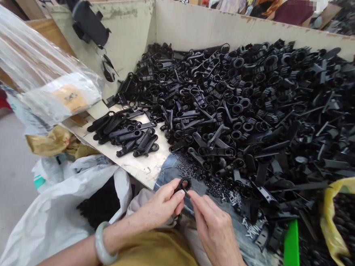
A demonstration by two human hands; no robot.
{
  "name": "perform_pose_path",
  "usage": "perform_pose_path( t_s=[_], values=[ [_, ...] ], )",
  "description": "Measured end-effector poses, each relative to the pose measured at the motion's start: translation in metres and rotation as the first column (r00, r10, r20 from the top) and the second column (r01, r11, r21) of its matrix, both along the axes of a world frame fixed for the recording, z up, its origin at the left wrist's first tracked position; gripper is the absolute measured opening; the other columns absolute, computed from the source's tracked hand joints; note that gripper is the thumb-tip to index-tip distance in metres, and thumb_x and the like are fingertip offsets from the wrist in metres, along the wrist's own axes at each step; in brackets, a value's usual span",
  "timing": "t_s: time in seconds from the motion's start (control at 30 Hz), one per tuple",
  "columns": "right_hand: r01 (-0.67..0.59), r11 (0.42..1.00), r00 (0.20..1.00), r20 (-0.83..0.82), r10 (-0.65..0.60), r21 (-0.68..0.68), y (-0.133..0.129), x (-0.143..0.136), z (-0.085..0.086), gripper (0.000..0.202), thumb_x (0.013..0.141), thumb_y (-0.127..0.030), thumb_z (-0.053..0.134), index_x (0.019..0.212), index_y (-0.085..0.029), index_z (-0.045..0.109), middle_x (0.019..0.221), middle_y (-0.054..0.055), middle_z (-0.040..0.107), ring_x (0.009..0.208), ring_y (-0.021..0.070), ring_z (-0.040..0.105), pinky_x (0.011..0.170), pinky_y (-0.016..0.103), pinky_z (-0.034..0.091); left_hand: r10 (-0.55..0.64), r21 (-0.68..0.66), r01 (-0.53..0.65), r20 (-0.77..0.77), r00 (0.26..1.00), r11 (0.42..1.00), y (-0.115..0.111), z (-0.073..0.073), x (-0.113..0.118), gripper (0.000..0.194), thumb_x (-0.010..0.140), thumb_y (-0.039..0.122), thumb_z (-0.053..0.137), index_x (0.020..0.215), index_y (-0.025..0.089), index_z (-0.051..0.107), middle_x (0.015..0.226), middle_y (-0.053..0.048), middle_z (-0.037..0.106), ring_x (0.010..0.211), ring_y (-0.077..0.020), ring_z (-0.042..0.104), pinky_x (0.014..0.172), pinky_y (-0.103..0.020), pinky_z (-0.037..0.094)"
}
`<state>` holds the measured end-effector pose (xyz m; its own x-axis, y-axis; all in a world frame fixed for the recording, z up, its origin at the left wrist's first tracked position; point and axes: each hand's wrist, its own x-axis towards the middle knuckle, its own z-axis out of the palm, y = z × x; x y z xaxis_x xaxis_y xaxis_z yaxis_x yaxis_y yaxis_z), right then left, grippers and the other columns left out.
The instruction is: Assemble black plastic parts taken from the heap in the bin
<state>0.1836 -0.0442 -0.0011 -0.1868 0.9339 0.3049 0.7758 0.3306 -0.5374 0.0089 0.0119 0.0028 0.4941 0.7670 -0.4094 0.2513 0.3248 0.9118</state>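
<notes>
L hand (162, 203) grips 1 small black ring part (180, 185), fingers clenched round its L side, held up just above person's lap, nr front edge of worktop (151, 165). R hand (212, 218) is right beside it, fingers pinched tog. at the ring's lower R edge; can't tell if they grasp a tiny bit or only touch the ring. Pale bracelet (105, 243) on L wrist.

On worktop, L of centre: small heap of black arms (131, 134), lying flat & overlapping. Behind & to R: big pile of mixed black parts (228, 100), up against the back wall (200, 23). Btwn pile & hands: tiny black bits (193, 169), then silver pins (253, 226) further R. Green strip (291, 250) stands nr R corner, next to yellow bag (328, 208) w/ round black pcs. White bag (53, 217) at lower L, dark stuff inside, too dim to ID.
</notes>
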Motion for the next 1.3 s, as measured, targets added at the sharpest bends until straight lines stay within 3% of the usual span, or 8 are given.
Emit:
perform_pose_path(
  t_s=[0.33, 0.53, 0.73, 0.83, 0.9, 1.0, 1.13, 1.3],
  values=[
    [0.059, 0.998, 0.876, 0.478, -0.07, 0.038, -0.002, -0.018, -0.003, 0.044, 0.082, 0.006, 0.054, 0.118, -0.011, 0.072, 0.077, 0.003, 0.07, 0.054, 0.0155, 0.068, 0.042, 0.025, 0.043, 0.275, -0.296, -0.217, 0.172, 0.946, 0.93, -0.006, -0.018, 0.011, 0.027, 0.09, 0.045, 0.062, 0.09, 0.022, 0.051, 0.071, 0.006, 0.046, 0.059, -0.0091, 0.038, 0.055, -0.021, 0.032],
    [0.121, 0.99, 0.769, 0.637, -0.05, -0.068, 0.002, -0.043, 0.011, 0.048, 0.076, 0.004, 0.065, 0.122, -0.006, 0.072, 0.082, 0.009, 0.074, 0.061, 0.0208, 0.069, 0.046, 0.027, 0.051, 0.373, -0.24, -0.334, 0.138, 0.918, 0.912, -0.006, -0.021, 0.016, 0.032, 0.079, 0.043, 0.076, 0.088, 0.02, 0.057, 0.076, 0.004, 0.055, 0.066, -0.0101, 0.047, 0.057, -0.019, 0.039],
    [0.102, 0.948, 0.991, 0.113, -0.071, -0.3, -0.002, -0.009, 0.012, 0.028, 0.101, -0.014, 0.053, 0.118, -0.023, 0.075, 0.097, 0.004, 0.079, 0.079, 0.016, 0.076, 0.071, 0.022, 0.056, 0.389, -0.249, -0.351, 0.126, 0.912, 0.903, 0.004, -0.007, 0.01, 0.036, 0.078, 0.049, 0.071, 0.092, 0.019, 0.058, 0.048, 0.011, 0.041, 0.043, -0.0054, 0.021, 0.041, -0.018, 0.015],
    [0.205, 0.943, 0.967, -0.092, -0.236, -0.262, -0.002, 0.035, 0.019, 0.028, 0.102, -0.033, 0.057, 0.12, -0.023, 0.076, 0.093, 0.003, 0.08, 0.081, 0.0158, 0.075, 0.076, 0.023, 0.055, 0.406, -0.291, -0.352, 0.153, 0.901, 0.89, 0.009, -0.001, 0.001, 0.036, 0.08, 0.048, 0.069, 0.097, 0.017, 0.061, 0.049, 0.011, 0.042, 0.042, -0.0044, 0.018, 0.042, -0.018, 0.017],
    [0.426, 0.888, 0.897, -0.048, -0.44, -0.175, 0.01, 0.066, 0.027, 0.036, 0.1, -0.044, 0.06, 0.123, -0.021, 0.075, 0.066, -0.002, 0.071, 0.055, 0.0143, 0.063, 0.057, 0.023, 0.047, 0.378, -0.325, -0.312, 0.162, 0.912, 0.893, 0.009, 0.0, 0.0, 0.036, 0.081, 0.048, 0.07, 0.096, 0.015, 0.063, 0.049, 0.011, 0.042, 0.042, -0.0042, 0.017, 0.043, -0.019, 0.016],
    [0.611, 0.792, 0.781, 0.155, -0.605, 0.009, 0.034, 0.097, 0.041, 0.026, 0.098, -0.041, 0.061, 0.101, -0.021, 0.078, 0.067, 0.0, 0.072, 0.059, 0.0156, 0.065, 0.059, 0.025, 0.041, 0.356, -0.348, -0.279, 0.182, 0.917, 0.895, 0.004, 0.002, 0.009, 0.041, 0.08, 0.051, 0.071, 0.098, 0.014, 0.065, 0.052, 0.009, 0.043, 0.045, -0.005, 0.02, 0.044, -0.019, 0.018],
    [0.59, 0.807, 0.695, 0.523, -0.494, -0.021, 0.053, 0.096, 0.046, 0.024, 0.098, -0.042, 0.064, 0.091, -0.022, 0.076, 0.086, 0.004, 0.079, 0.075, 0.0213, 0.074, 0.06, 0.027, 0.037, 0.406, -0.353, -0.313, 0.23, 0.884, 0.882, -0.001, 0.007, 0.023, 0.045, 0.082, 0.051, 0.072, 0.111, 0.017, 0.063, 0.059, 0.008, 0.048, 0.051, -0.0077, 0.031, 0.05, -0.02, 0.028],
    [0.633, 0.77, 0.625, 0.642, -0.444, -0.084, 0.055, 0.08, 0.043, 0.022, 0.1, -0.035, 0.058, 0.092, -0.022, 0.074, 0.088, 0.007, 0.08, 0.079, 0.0227, 0.076, 0.06, 0.028, 0.038, 0.39, -0.414, -0.264, 0.257, 0.884, 0.871, 0.0, 0.01, 0.026, 0.048, 0.085, 0.048, 0.072, 0.121, 0.019, 0.061, 0.07, 0.004, 0.057, 0.06, -0.0104, 0.042, 0.058, -0.022, 0.036]
  ],
)
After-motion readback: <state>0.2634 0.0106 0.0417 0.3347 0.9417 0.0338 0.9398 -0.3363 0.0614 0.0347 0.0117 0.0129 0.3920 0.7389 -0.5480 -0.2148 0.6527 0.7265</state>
